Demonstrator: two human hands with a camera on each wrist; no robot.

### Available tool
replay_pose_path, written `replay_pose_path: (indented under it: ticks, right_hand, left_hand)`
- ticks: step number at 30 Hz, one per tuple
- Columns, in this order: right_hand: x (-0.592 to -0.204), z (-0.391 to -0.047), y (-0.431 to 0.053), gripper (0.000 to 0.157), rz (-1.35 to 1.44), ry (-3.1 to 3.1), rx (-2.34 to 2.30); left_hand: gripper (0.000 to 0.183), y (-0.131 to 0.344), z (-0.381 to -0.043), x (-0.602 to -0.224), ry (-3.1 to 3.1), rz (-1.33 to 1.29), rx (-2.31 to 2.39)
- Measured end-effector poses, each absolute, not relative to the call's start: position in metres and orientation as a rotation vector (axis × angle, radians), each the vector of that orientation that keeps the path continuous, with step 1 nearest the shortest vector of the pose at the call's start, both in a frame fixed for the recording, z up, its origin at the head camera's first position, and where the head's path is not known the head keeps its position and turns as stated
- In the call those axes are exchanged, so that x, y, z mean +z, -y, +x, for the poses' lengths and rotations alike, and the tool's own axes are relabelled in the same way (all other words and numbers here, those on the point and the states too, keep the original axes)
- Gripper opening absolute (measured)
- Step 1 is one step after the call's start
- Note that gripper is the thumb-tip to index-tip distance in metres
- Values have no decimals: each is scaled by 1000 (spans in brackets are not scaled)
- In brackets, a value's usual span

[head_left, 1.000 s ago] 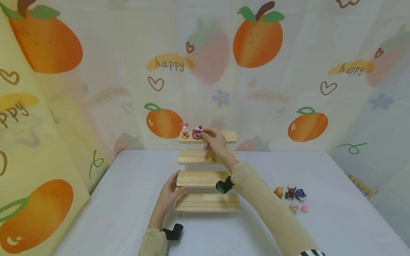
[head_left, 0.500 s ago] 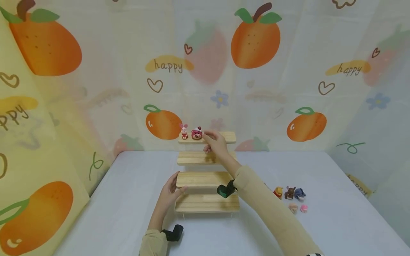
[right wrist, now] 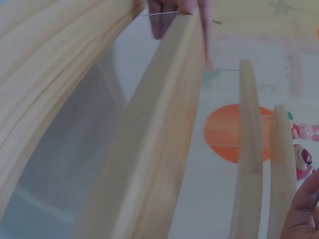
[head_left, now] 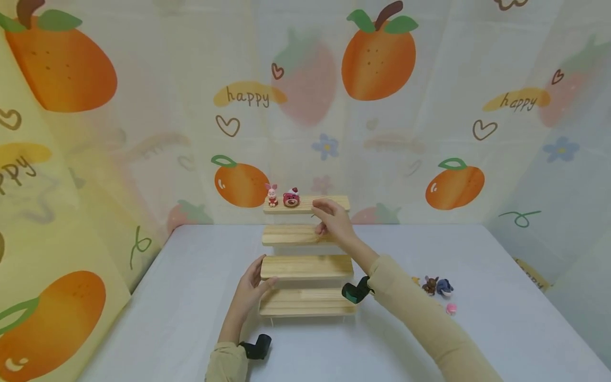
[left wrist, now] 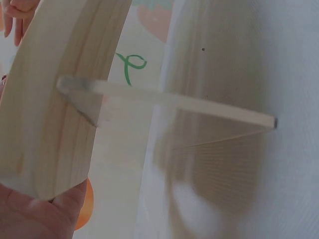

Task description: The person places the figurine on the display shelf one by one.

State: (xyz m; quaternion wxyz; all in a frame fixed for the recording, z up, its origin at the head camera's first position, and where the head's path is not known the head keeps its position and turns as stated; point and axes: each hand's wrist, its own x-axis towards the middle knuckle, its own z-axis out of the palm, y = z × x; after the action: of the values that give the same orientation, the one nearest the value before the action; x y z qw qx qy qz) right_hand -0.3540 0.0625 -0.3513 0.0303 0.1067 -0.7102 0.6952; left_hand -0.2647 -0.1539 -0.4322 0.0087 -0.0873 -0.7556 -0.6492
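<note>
A tiered wooden display stand (head_left: 305,267) stands on the white tabletop. My left hand (head_left: 249,286) grips the left end of its second board from the bottom, thumb in front and fingers behind; the left wrist view shows that hand (left wrist: 37,216) against the wood. On the top board sit a pink piglet figurine (head_left: 272,196) at the left end and, beside it, a dark-pink bear figurine (head_left: 291,198) with a white cap. Just right of the bear, apart from it, is my right hand (head_left: 336,220), fingers loosely bent, with nothing seen in them.
To the right on the table lie a brown figurine (head_left: 429,286), a blue donkey figurine (head_left: 445,287) and a small pink piece (head_left: 451,309). A yellow figurine (head_left: 416,280) is mostly hidden by the right sleeve (head_left: 415,307). A fruit-print cloth (head_left: 296,132) hangs behind the stand.
My right hand has come away from the bear figurine and shifted right. The bear stays on the top board beside the piglet. The left hand keeps its hold on the stand.
</note>
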Motion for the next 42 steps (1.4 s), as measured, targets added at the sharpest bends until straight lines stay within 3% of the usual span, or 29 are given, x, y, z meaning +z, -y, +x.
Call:
replay_pose_path:
  ticks: [8, 18, 32, 42]
  right_hand:
    - [-358, -344, -79, 41, 440, 2253, 2107]
    - [-367, -315, -97, 39, 517, 2143, 2240]
    - [-340, -274, -156, 40, 462, 2062, 2264]
    - [-342, -250, -189, 27, 477, 2035, 2195]
  left_hand:
    - [72, 159, -280, -456, 2331, -269, -2045]
    - [71, 159, -279, -465, 2314, -306, -2031]
    - [72, 166, -280, -459, 2337, -349, -2021]
    - [74, 161, -282, -461, 2349, -278, -2071]
